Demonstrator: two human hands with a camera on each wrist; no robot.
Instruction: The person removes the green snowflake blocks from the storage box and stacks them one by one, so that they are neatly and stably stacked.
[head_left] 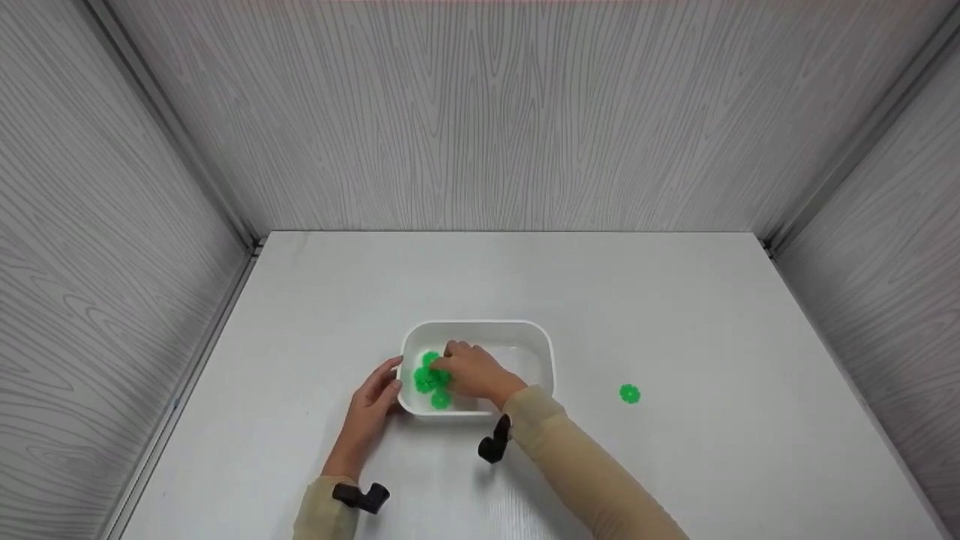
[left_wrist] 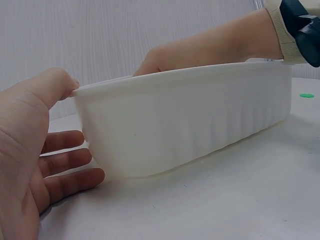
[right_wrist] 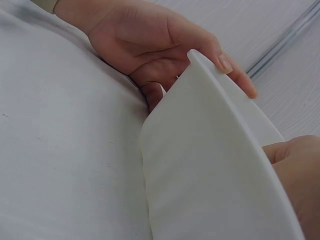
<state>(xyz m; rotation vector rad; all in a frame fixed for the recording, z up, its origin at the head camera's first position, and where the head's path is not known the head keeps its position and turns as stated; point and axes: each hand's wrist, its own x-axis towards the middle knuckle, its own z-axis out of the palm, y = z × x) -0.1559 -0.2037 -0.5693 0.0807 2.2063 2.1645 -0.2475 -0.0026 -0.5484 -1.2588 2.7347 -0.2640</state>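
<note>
- Our left hand (head_left: 373, 401) grips the rounded end of a smooth white tub (head_left: 529, 360) between the counter's (head_left: 675, 300) side edges.
- Our right hand (head_left: 476, 373) sits inside, among scalloped green discs (head_left: 426, 380); its grip we cannot tell.

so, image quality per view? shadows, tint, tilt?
Head: faint red tint along the top edge, soft shadow on the table beside the right sleeve, bright green pieces blurring together in the tray; left wrist: soft shading on the table below the left hand's fingers; right wrist: strongly tilted, dark shadow between left hand and table, tray wall hiding the right hand's fingertips.
</note>
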